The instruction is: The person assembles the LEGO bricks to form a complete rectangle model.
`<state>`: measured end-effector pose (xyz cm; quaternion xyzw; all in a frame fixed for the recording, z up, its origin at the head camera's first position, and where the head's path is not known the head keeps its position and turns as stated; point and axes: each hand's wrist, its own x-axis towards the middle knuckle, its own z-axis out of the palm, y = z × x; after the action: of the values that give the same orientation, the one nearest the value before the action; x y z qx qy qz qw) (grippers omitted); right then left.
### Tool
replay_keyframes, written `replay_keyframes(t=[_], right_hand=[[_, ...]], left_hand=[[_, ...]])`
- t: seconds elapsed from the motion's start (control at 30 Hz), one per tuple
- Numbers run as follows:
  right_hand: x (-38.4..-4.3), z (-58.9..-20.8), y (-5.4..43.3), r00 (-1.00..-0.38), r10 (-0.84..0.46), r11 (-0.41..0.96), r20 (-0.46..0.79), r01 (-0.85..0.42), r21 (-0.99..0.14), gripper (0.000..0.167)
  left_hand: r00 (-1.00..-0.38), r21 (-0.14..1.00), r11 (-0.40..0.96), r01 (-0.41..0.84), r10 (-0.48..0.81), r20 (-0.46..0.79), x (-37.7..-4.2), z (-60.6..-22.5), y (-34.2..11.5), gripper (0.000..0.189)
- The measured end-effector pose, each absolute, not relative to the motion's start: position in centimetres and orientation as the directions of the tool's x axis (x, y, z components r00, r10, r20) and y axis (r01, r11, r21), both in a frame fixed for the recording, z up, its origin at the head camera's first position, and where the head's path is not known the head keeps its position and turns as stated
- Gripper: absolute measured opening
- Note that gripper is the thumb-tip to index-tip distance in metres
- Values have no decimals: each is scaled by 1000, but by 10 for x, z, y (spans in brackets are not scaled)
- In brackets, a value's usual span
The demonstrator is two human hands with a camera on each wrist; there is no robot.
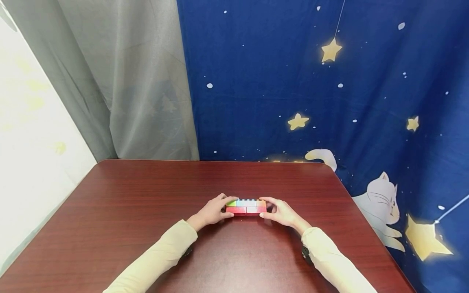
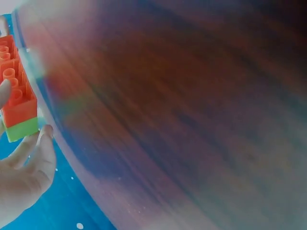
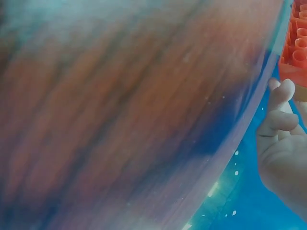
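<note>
Between the hands is a long two-layer block of toy building bricks [image 1: 250,203]. A green brick [image 1: 231,204], a light-blue brick and an orange brick [image 1: 261,204] form its upper layer; two red bricks [image 1: 236,210] lie beneath. Studs show along its far top edge. My left hand [image 1: 212,209] grips the green end, thumb low in front and fingers over the top. At the orange end, my right hand [image 1: 283,212] holds it likewise. Both wrist views catch the hollow red underside [image 2: 21,112], its tubes exposed, raised above the table.
The dark red wood-grain table [image 1: 146,195] has a glossy top with rounded far corners. Behind it hang a grey curtain [image 1: 146,81] and a blue curtain [image 1: 256,81] with stars and a cat. A pale bright panel [image 1: 36,122] stands along the left side.
</note>
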<state>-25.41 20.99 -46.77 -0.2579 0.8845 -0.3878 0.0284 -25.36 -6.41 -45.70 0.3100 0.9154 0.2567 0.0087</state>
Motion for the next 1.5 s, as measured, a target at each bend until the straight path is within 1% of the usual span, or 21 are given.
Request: replay_keyframes(t=[0.1,0.33,0.53,0.7,0.8,0.9,1.07,1.5], right_hand=[[-255,-467,211,-881,-456,577,126,-400,-712,53],[-256,-466,211,-899,-427,577,96,-352,-736,53],[-258,-466,209,-906,-415,560,78,-322,-763,51],[-257,-456,204,-905,-424,531,47,-290,-796,50],[-261,-455,203,-913,-407,527,-10,-226,-819,54],[-271,-464,206,-923,-380,546,-53,-178,-818,58],[-278,-467,206,-918,-389,554,-70,-172,-814,59],[-282,-465,206,-907,-412,561,-87,-177,-809,57]], left_hand=[[-817,506,665,549,556,156,-256,-456,-65,54],[-842,563,646,516,503,195,-260,-456,-68,45],[-876,657,608,446,447,182,-264,-455,-70,45],[-885,690,586,424,431,178,-267,-456,-70,43],[-891,701,586,407,423,164,-269,-456,-69,42],[-897,698,601,390,418,142,-272,-457,-69,41],[-912,705,619,347,397,100,-277,-458,-68,40],[-924,695,645,319,373,79,-283,-460,-66,39]])
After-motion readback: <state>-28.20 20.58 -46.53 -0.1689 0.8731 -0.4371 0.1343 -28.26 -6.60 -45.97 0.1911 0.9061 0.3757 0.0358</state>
